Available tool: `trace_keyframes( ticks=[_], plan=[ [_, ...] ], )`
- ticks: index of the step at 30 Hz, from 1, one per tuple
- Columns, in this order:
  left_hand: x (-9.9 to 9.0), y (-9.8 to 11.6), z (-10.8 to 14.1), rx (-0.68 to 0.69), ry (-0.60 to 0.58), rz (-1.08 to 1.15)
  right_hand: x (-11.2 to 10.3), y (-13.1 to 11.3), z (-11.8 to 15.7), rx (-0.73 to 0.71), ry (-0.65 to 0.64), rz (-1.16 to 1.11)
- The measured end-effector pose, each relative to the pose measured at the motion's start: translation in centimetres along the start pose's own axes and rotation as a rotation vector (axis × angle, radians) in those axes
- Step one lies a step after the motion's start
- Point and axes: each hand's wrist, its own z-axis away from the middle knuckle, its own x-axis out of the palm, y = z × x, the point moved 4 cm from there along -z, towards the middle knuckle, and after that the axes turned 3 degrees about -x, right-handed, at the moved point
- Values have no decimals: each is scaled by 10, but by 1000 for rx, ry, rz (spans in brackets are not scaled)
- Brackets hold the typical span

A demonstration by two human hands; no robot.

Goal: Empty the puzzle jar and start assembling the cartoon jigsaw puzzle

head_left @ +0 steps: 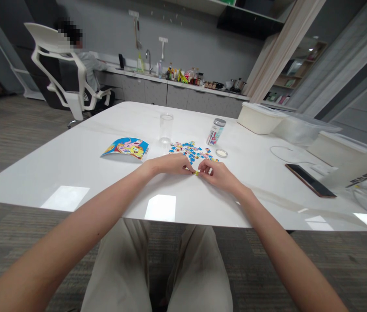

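Note:
My left hand (179, 164) and my right hand (215, 173) meet near the front of the white table. Between their fingertips is a small yellow jigsaw puzzle piece (197, 173), pinched from both sides; whether it is one piece or two joined cannot be made out. Just beyond my hands lies a loose heap of jigsaw pieces (189, 149), mostly blue, yellow and red. To the left rests a curved picture sheet (126, 148) with cartoon figures on blue. A clear empty jar (166, 128) stands behind the heap.
A printed canister (216, 131) with a grey lid stands behind right, near a round lid (221, 153). Farther right are a dark phone (310, 180), a white cable and pale storage boxes (258, 118). Another person sits in a white chair (81, 73) at the far left.

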Motion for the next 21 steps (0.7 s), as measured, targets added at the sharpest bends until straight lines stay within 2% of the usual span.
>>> trace_keyframes(
  ticks=[8, 14, 21],
  plan=[
    [-1, 2, 0, -5, -1, 13, -1, -4, 1, -132, -31, 153],
    [-2, 4, 0, -26, -10, 2, -2, -5, 2, -75, -34, 150],
    [0, 1, 0, -3, 0, 35, -4, -6, 3, -221, -55, 140]
  ],
)
